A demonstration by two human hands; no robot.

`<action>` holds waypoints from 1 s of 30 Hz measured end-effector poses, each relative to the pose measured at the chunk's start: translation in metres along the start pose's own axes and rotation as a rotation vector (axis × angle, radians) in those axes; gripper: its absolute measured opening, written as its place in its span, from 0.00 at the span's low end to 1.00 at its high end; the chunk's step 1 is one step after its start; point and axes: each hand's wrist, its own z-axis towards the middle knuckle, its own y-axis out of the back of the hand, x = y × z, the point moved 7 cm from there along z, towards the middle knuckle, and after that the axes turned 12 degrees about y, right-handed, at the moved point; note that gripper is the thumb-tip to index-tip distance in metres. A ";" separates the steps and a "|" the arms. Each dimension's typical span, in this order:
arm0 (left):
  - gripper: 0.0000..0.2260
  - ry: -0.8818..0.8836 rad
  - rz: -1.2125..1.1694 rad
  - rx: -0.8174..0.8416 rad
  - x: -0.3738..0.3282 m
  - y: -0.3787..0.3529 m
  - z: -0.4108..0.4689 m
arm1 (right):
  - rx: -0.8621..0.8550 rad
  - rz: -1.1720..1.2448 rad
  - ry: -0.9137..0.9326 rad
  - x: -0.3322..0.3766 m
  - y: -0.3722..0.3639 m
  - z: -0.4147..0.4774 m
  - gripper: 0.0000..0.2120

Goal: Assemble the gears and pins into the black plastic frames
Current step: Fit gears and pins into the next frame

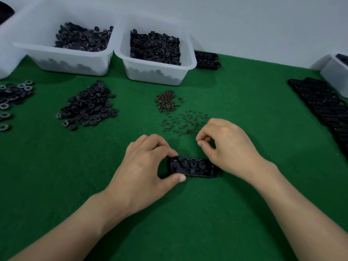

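Black plastic frame (194, 167) lies flat on the green felt tabletop (254, 102), directly in front of the person. Left hand (145, 166) grips its rounded left end, thumb on the near edge, fingers (165, 150) curled over the far edge — apparently to steady it for insertion. Right hand (227, 146) hovers over the right end, fingertips pinched almost closed; whether a pin sits between them cannot be told. Loose pins (185, 120) lie scattered just beyond, within reach. Frame is oblong with round seats; gears (88, 108) are small toothed discs — heaped on felt, which probably stops rolling.
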 end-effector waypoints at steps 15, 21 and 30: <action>0.21 0.006 -0.005 -0.010 0.000 0.000 0.001 | -0.201 0.471 -0.034 0.010 -0.010 -0.036 0.06; 0.21 0.006 -0.005 -0.011 0.000 -0.001 0.001 | -0.231 0.529 -0.033 0.009 -0.010 -0.038 0.06; 0.21 0.006 -0.002 -0.015 0.000 0.000 0.001 | -0.211 0.459 -0.026 0.009 -0.009 -0.036 0.08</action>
